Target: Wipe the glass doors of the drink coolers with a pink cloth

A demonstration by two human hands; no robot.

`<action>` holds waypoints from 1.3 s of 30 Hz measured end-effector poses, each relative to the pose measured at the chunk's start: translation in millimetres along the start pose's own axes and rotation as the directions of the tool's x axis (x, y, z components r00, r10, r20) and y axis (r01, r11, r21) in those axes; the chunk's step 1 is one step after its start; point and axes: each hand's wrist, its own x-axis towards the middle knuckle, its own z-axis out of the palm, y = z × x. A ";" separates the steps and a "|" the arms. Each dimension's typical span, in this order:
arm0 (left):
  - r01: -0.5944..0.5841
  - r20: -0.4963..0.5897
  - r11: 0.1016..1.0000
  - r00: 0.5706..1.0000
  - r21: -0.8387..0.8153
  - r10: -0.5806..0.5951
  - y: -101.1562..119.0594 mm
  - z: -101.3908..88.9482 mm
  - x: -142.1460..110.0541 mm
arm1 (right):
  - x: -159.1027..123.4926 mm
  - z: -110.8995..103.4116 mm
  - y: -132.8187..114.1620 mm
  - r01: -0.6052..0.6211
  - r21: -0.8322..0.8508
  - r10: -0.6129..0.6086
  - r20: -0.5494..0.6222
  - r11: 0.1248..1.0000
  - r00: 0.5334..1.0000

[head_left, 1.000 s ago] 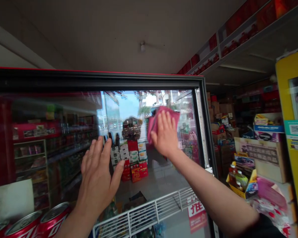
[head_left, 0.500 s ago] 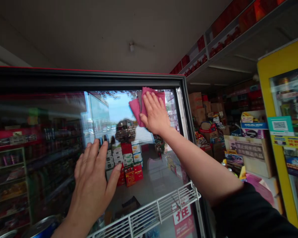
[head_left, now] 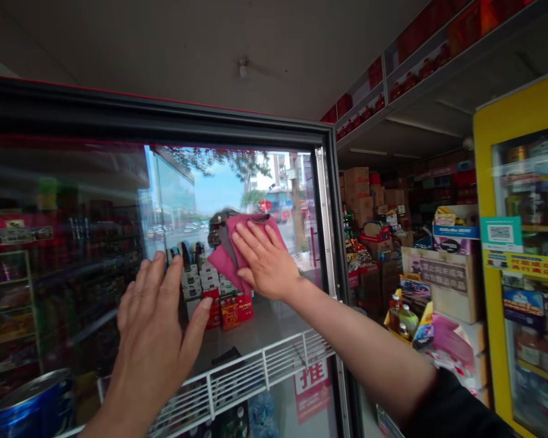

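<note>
- Your right hand [head_left: 265, 261] has moved downward on the glass pane [head_left: 219, 182], together with the pink cloth [head_left: 223, 261]; half a second ago both were close under the upper edge of the frame [head_left: 164, 115], and now they are well apart from it.
- Fingers of this right hand are straight, only slightly apart, and lie flat upon the cloth. They do not pinch it; I think it is the pressure of the palm and fingers that keeps it against the glass.
- Cloth is folded, with a grey part showing beside the pink, and one corner sticks out at the left of your thumb. Probably the folding makes a thicker pad under your hand.
- Your left hand [head_left: 153, 328] is raised, without any cloth, its fingers near each other and the thumb spread away. Whether it touches the glass, I cannot tell; perhaps it is there for support.
- Below both hands, the white wire shelf [head_left: 237, 383] crosses at a slant, so your right forearm reaches over it, seemingly to leave the palm flat.
- Further out, a blue can [head_left: 31, 401] stands at lower left, and a yellow-framed cooler [head_left: 497, 152] is at far right, well apart from your hands.
</note>
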 end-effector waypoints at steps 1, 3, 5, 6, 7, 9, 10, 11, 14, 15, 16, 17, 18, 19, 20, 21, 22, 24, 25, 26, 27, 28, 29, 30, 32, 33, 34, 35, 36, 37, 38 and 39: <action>0.006 -0.002 1.000 1.000 -0.005 -0.006 2.5 0.4 0.5 | -0.7 -1.6 14.0 -0.078 0.000 0.078 -0.023 0.997 0.997; 0.015 -0.006 1.000 1.000 -0.013 -0.015 6.5 0.3 0.4 | -6.4 -1.7 43.4 -0.260 0.028 0.262 -0.112 0.965 0.959; 0.023 -0.010 1.000 1.000 -0.016 -0.023 9.2 -0.4 -1.5 | -18.9 2.9 62.0 -0.380 0.082 0.388 -0.193 0.921 0.901; 0.029 -0.011 0.999 1.000 -0.017 -0.029 10.3 -0.4 -2.9 | -26.9 6.5 64.1 -0.412 0.103 0.425 -0.211 0.905 0.881; 0.034 -0.010 0.999 0.999 -0.019 -0.034 11.4 0.0 -4.5 | -35.2 10.3 61.1 -0.430 0.114 0.445 -0.210 0.895 0.870; 0.040 -0.005 0.999 0.999 -0.023 -0.040 14.1 2.9 -7.2 | -49.5 16.6 42.8 -0.392 0.106 0.405 -0.166 0.914 0.899; 0.040 -0.002 0.999 0.999 -0.028 -0.040 15.9 5.6 -8.0 | -54.1 18.1 30.4 -0.317 0.097 0.327 -0.128 0.944 0.936; 0.035 0.003 0.999 0.999 -0.034 -0.035 17.9 9.1 -8.4 | -56.5 18.3 18.3 -0.201 0.093 0.209 -0.085 0.975 0.974; 0.004 0.029 0.999 1.000 -0.051 -0.003 25.2 21.3 -7.3 | -53.4 12.2 -0.7 0.159 0.123 -0.164 0.031 0.980 0.986; -0.007 0.039 0.998 0.999 -0.056 0.009 27.5 24.7 -6.8 | -51.8 8.9 1.7 0.214 0.133 -0.222 0.054 0.968 0.974; -0.016 0.050 0.998 0.999 -0.061 0.019 29.4 27.1 -6.7 | -51.7 5.4 8.2 0.232 0.137 -0.243 0.069 0.963 0.968; -0.020 0.056 0.998 0.998 -0.065 0.024 30.6 28.2 -7.0 | -53.9 2.0 18.1 0.223 0.133 -0.234 0.079 0.966 0.969; -0.018 0.062 0.997 0.998 -0.070 0.023 30.9 27.7 -8.1 | -58.7 -1.0 30.2 0.202 0.125 -0.213 0.083 0.971 0.974; -0.012 0.066 0.997 0.998 -0.072 0.017 30.1 25.6 -9.8 | -65.9 -3.6 43.1 0.174 0.112 -0.184 0.085 0.978 0.979; -0.006 0.069 0.997 0.998 -0.073 0.011 28.2 22.2 -12.3 | -74.7 -5.4 55.5 0.140 0.096 -0.148 0.080 0.985 0.986; 0.000 0.073 0.997 0.997 -0.072 0.006 25.3 17.6 -15.6 | -84.1 -6.4 66.5 0.128 0.081 -0.134 0.078 0.988 0.988; 0.007 0.077 0.998 0.997 -0.067 -0.002 21.5 12.3 -19.6 | -93.0 -6.3 75.0 0.133 0.071 -0.139 0.080 0.989 0.987; 0.025 0.076 0.998 0.997 -0.053 -0.021 12.7 1.3 -29.3 | -105.1 -3.1 82.3 0.180 0.066 -0.185 0.075 0.981 0.980; 0.038 0.074 0.998 0.997 -0.045 -0.035 8.4 -3.7 -34.7 | -106.9 0.0 80.5 0.207 0.068 -0.211 0.065 0.976 0.975; 0.054 0.076 0.998 0.996 -0.035 -0.051 4.7 -7.9 -40.1 | -105.6 3.8 75.2 0.231 0.072 -0.235 0.052 0.970 0.971; 0.069 0.078 0.997 0.995 -0.025 -0.067 1.9 -11.1 -45.4 | -101.1 8.0 66.6 0.253 0.079 -0.256 0.040 0.964 0.966; 0.083 0.082 0.996 0.993 -0.017 -0.081 0.2 -13.2 -50.0 | -93.6 12.2 55.1 0.276 0.088 -0.279 0.030 0.957 0.960; 0.094 0.085 0.996 0.992 -0.010 -0.093 -0.3 -14.2 -54.0 | -83.6 15.8 41.3 0.302 0.098 -0.305 0.024 0.948 0.952; 0.102 0.090 0.995 0.991 -0.006 -0.101 0.3 -14.2 -57.0 | -71.6 18.4 25.9 0.331 0.107 -0.335 0.024 0.937 0.942; 0.109 0.098 0.994 0.989 0.000 -0.108 4.0 -11.9 -60.3 | -44.5 19.7 -5.9 0.389 0.116 -0.396 0.044 0.914 0.917; 0.111 0.103 0.994 0.989 0.003 -0.110 6.5 -10.2 -60.8 | -30.9 18.4 -20.4 0.412 0.115 -0.421 0.061 0.904 0.905; 0.113 0.109 0.994 0.988 0.006 -0.113 9.0 -8.3 -60.8 | -18.6 16.2 -32.6 0.431 0.113 -0.441 0.076 0.895 0.895; 0.115 0.119 0.993 0.986 0.009 -0.115 11.1 -6.7 -60.6 | -8.4 13.7 -41.9 0.450 0.116 -0.461 0.093 0.886 0.883; 0.118 0.129 0.993 0.984 0.012 -0.119 12.6 -5.5 -60.5 | -1.1 11.3 -47.6 0.469 0.125 -0.482 0.108 0.874 0.870; 0.122 0.138 0.992 0.983 0.016 -0.123 13.1 -5.1 -60.6 | 2.6 9.3 -49.5 0.487 0.142 -0.503 0.119 0.862 0.856; 0.122 0.147 0.992 0.981 0.020 -0.123 12.3 -5.6 -61.3 | 2.3 7.8 -47.6 0.498 0.163 -0.519 0.127 0.852 0.845; 0.117 0.152 0.993 0.981 0.023 -0.119 10.3 -7.3 -62.6 | -2.1 6.9 -42.4 0.498 0.181 -0.523 0.135 0.848 0.841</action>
